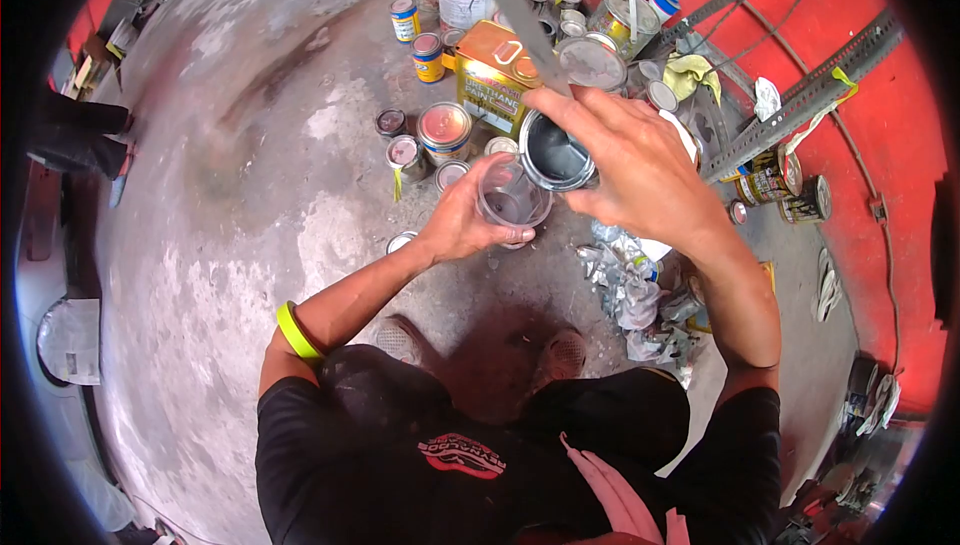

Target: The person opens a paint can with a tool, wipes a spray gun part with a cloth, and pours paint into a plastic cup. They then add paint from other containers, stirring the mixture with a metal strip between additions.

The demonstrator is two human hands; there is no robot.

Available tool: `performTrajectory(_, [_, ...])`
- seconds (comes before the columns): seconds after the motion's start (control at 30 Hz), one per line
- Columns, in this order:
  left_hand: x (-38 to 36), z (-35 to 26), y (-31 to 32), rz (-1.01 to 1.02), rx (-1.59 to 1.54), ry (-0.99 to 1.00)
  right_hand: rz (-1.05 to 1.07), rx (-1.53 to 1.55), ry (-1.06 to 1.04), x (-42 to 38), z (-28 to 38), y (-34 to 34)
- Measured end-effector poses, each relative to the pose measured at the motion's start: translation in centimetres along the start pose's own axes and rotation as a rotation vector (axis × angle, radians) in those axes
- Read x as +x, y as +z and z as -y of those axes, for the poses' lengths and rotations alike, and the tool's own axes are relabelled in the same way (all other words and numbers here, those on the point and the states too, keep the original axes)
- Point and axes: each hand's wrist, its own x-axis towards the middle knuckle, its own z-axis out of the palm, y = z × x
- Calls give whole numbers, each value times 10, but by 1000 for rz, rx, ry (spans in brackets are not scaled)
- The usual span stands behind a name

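My left hand grips a clear plastic cup from the side and holds it upright above the floor. My right hand holds a small round tin with grey paint inside, tilted at the cup's rim. The same hand pinches a flat grey stick that rises up and away from the tin. Tin and cup touch or nearly touch. Below them I see my shoes and black shirt.
Many paint tins stand on the concrete floor ahead, with a large yellow rectangular can among them. Crumpled foil and rags lie to the right. Slotted metal bars rest against the red wall.
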Motion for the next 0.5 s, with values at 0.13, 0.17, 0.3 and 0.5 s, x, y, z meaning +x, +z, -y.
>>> performTrajectory(0.13, [3, -8, -4, -26, 23, 74, -106, -122, -115, -1, -3, 15])
performTrajectory(0.17, [2, -10, -4, -29, 13, 60, -134, -162, -142, 0, -3, 16])
performTrajectory(0.3, [1, -19, -7, 1, 50, 16, -145, -251, -195, 3, 5, 16])
performTrajectory(0.5, [-1, -24, -8, -45, 86, -11, -138, -297, -216, 6, 11, 16])
